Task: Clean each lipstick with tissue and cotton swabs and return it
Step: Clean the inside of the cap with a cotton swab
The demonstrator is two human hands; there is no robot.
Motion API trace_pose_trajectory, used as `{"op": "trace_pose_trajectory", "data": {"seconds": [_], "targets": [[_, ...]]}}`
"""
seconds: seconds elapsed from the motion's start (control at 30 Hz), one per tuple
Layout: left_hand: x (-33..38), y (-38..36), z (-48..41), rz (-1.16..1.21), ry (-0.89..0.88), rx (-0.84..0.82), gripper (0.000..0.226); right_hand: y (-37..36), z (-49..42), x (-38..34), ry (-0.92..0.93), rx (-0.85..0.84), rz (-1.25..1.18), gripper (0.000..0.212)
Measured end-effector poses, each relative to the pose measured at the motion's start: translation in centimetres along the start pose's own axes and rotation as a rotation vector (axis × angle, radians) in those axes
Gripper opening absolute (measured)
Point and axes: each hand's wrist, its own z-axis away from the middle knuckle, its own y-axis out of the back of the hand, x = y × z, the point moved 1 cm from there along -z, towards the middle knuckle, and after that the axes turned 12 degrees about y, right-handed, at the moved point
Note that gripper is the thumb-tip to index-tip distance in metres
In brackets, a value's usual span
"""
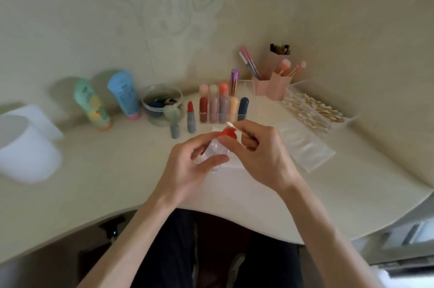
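Note:
My left hand (187, 167) grips a small clear bottle (215, 150) with a red cap (227, 133) over the middle of the table. My right hand (263, 153) pinches a cotton swab (237, 129) and its thumb and finger also touch the red cap. An open red lipstick (190, 115) stands on the table with its grey cap (175, 131) beside it. Behind them a clear organiser (223, 109) holds several lipsticks upright. A white tissue (231, 165) lies under my hands, mostly hidden.
A clear tray of cotton swabs (314, 109) and a clear lid (305, 144) lie at the right. A pink brush holder (272, 85), a clear tub (162, 104), two tubes (123, 95) and a white tissue roll (25, 146) stand along the back and left.

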Motion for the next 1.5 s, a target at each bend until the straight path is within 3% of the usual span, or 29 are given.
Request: {"op": "trace_pose_trajectory", "data": {"seconds": [0.17,0.27,0.37,0.47,0.7,0.83,0.97,1.17,1.3,1.4,1.5], "targets": [[-0.3,1.4,0.4,0.08,0.022,-0.019,0.048,-0.5,-0.9,-0.4,0.043,-0.134,-0.019,0.03],[-0.6,2.1,0.4,0.013,0.005,0.026,0.046,-1.1,-1.2,-0.6,0.018,-0.081,0.042,0.047],[-0.9,2.8,0.3,0.01,-0.013,0.042,0.049,-1.6,-1.4,-0.3,0.005,-0.016,0.069,0.039],[-1.0,3.3,0.5,-0.012,-0.036,0.049,0.048,-1.6,-1.5,-0.1,0.021,-0.078,-0.012,0.027],[-0.9,3.5,0.4,-0.034,-0.03,0.031,0.049,-1.8,-1.9,-0.5,0.018,-0.11,0.015,0.042],[-1.0,3.8,0.5,-0.032,-0.037,0.03,0.05,-1.8,-2.0,-0.9,0.028,-0.143,0.0,0.026],[-1.1,3.7,0.6,-0.034,-0.033,0.024,0.05,-1.6,-2.0,-0.5,0.031,-0.182,-0.008,0.049],[-1.2,3.9,0.6,-0.034,-0.024,0.013,0.05,-1.3,-2.3,-0.4,0.054,-0.191,-0.007,0.035],[-1.1,3.7,0.6,-0.056,-0.001,0.006,0.052,-1.4,-2.1,-0.4,0.015,-0.185,0.079,0.054],[-1.0,3.7,0.7,-0.051,0.007,0.0,0.052,-1.6,-2.0,-0.9,0.024,-0.178,0.093,0.035],[-1.1,3.8,0.7,-0.039,0.007,0.003,0.051,-1.2,-2.1,-0.8,0.078,-0.152,-0.047,0.018]]}}
